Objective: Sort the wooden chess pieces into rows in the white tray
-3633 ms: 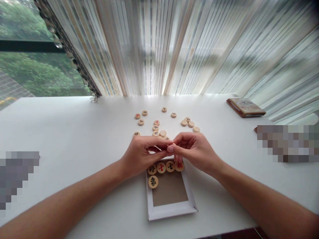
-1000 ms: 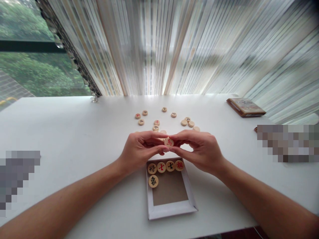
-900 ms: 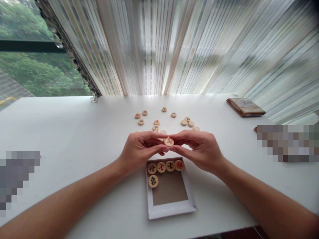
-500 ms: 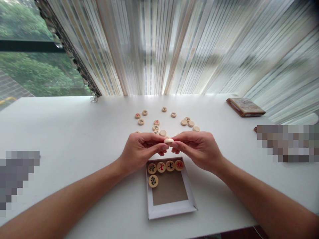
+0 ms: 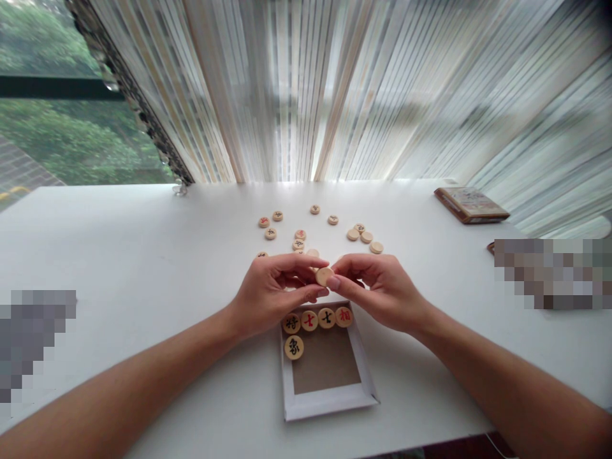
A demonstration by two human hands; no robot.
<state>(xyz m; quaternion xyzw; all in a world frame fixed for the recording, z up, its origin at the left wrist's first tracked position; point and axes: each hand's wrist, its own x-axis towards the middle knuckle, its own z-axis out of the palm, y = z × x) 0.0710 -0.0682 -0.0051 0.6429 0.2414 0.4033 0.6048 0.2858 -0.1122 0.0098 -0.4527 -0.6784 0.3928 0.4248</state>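
Between my two hands, just above the far edge of a shallow white box [image 5: 329, 405], is a round wooden Chinese chess piece [image 5: 324, 276], its plain side tilted towards me. My right hand [image 5: 382, 290] pinches its right edge with the thumb in front. My left hand [image 5: 268, 290] curls round its left side, index finger above and thumb below; exact finger contact there is partly hidden. Inside the box, a row of lettered pieces lies along the far side, red and black, with one black-lettered piece [image 5: 294, 348] below the row's left end.
Loose chess pieces are scattered beyond my hands, some lettered, like the red one [image 5: 264, 222], others plain side up, like one at right [image 5: 377, 247]. A brown box [image 5: 471, 205] lies at the far right of the white table [image 5: 157, 268]. A striped curtain [image 5: 287, 95] hangs behind.
The held piece has turned from edge-on to showing its plain face. My left thumb and index finger have spread wider around it, while the box and its pieces stay put.
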